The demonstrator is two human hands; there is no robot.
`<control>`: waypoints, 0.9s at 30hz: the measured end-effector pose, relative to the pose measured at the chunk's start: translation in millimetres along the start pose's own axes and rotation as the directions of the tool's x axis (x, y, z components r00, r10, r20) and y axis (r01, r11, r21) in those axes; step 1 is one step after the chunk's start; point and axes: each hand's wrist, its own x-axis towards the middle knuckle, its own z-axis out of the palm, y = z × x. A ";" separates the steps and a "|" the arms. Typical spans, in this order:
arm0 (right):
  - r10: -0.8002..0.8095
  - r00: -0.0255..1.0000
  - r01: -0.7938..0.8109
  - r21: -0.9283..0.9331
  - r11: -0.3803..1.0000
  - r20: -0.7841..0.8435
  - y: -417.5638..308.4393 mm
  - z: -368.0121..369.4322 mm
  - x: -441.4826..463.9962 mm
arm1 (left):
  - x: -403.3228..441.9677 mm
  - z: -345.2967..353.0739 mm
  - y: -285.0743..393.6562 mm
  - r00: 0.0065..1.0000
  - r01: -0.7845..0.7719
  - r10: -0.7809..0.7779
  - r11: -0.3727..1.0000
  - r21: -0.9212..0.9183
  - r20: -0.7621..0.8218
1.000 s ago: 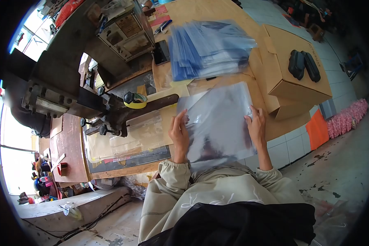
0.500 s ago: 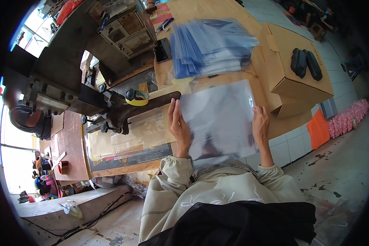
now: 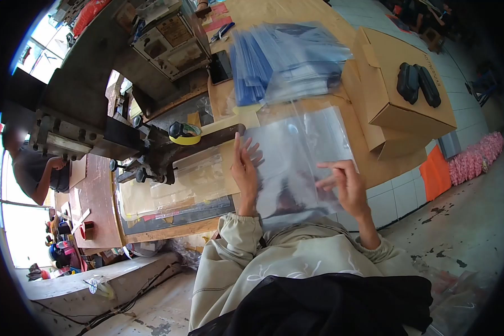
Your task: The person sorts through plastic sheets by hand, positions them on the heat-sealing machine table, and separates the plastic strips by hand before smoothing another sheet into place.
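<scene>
Clear plastic sheets point(image 3: 285, 173) lie in front of me at the table's near edge, their surface shiny with reflections. Against their left edge, my left hand point(image 3: 245, 171) stands upright with its fingers apart. Over the right part of the sheets is my right hand point(image 3: 344, 187), fingers spread and pointing left; whether it touches the plastic cannot be made out. Just beyond lies a fanned pile of bluish clear plastic pieces point(image 3: 291, 59).
A dark metal machine point(image 3: 168, 42) with an arm point(image 3: 218, 136) bearing a yellow tape roll point(image 3: 185, 134) stands left. A phone point(image 3: 220, 67) lies beside the pile. Right is a cardboard box point(image 3: 397, 84) with two black cases point(image 3: 417, 84). Another person point(image 3: 31, 168) is far left.
My right hand has let go of the sheets' right edge and moved left over them, its fingers now spread. A plastic layer has shifted leftward. The other person has come further into view.
</scene>
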 end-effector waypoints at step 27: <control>0.451 0.892 -0.427 -0.291 0.856 0.018 98.9 -38.0 -5.4 | -8.7 -38.5 -18.9 0.979 0.003 -0.127 0.793 0.609 0.160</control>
